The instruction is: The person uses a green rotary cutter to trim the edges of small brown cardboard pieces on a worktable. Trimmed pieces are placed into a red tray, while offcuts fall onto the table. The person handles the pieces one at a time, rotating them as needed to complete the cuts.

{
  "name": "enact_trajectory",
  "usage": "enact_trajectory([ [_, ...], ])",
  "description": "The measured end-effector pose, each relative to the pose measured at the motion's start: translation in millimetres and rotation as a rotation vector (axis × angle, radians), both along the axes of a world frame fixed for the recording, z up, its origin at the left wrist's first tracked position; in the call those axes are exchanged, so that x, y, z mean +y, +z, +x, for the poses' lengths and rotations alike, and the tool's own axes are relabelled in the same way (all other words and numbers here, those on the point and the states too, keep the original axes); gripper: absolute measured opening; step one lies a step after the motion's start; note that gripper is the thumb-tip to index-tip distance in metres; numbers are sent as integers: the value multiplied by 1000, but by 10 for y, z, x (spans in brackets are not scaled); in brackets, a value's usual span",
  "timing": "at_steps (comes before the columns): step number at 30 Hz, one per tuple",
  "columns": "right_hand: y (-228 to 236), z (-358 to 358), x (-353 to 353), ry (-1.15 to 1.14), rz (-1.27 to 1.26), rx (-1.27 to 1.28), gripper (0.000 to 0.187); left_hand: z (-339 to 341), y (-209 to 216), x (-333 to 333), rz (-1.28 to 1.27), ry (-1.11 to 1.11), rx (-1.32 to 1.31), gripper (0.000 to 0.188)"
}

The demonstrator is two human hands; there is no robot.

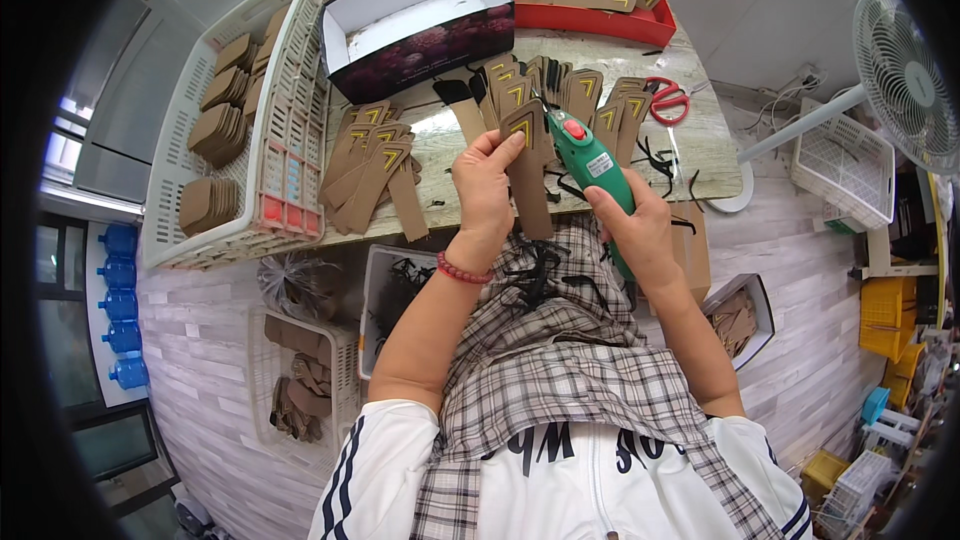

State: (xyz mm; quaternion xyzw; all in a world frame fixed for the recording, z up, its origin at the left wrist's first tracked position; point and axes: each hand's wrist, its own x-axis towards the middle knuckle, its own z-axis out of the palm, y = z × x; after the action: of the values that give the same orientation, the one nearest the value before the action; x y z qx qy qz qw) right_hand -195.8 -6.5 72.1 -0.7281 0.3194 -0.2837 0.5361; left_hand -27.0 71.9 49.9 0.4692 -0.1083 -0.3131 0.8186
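Observation:
My left hand (482, 188) pinches the edge of a brown strap-shaped piece (530, 195) with a yellow angled mark near its upper end. In my right hand (642, 230) is a green handheld electric cutter (592, 162) with a red button. Its metal tip is beside the upper end of that piece; whether they touch I cannot tell. Behind my hands, similar brown pieces (585, 88) lie in overlapping rows, some with black ends. Another pile of brown pieces (370, 165) lies to the left on the table. Black scraps (535, 275) rest on my checked apron (560, 380).
Red-handled scissors (668, 100) lie at the table's right. Along the back stand a dark-sided box (425, 55) and a red tray (600, 22) of brown pieces. A white crate (290, 155) holds stacked pieces at left. A fan (905, 80) stands at right. Below is another crate (262, 380).

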Motion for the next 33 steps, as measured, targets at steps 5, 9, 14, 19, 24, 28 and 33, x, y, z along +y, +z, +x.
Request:
enact_trajectory([
  [5,75,-25,13,23,48,8,35,134,-16,43,6,-23,-132,10],
  [9,67,-49,-17,27,-8,11,35,224,80,84,81,-86,-226,8],
  [14,115,-64,-18,52,28,27,34,400,121,130,152,-131,-353,11],
  [19,105,-103,-60,83,-3,63,36,563,245,186,248,-202,-509,9],
  [24,76,-122,-91,126,-72,58,38,725,295,235,283,-289,-564,8],
  [28,99,-121,-101,163,-130,93,40,777,379,282,303,-332,-571,8],
  [33,72,-65,-88,205,-128,112,41,857,427,357,395,-408,-648,7],
])
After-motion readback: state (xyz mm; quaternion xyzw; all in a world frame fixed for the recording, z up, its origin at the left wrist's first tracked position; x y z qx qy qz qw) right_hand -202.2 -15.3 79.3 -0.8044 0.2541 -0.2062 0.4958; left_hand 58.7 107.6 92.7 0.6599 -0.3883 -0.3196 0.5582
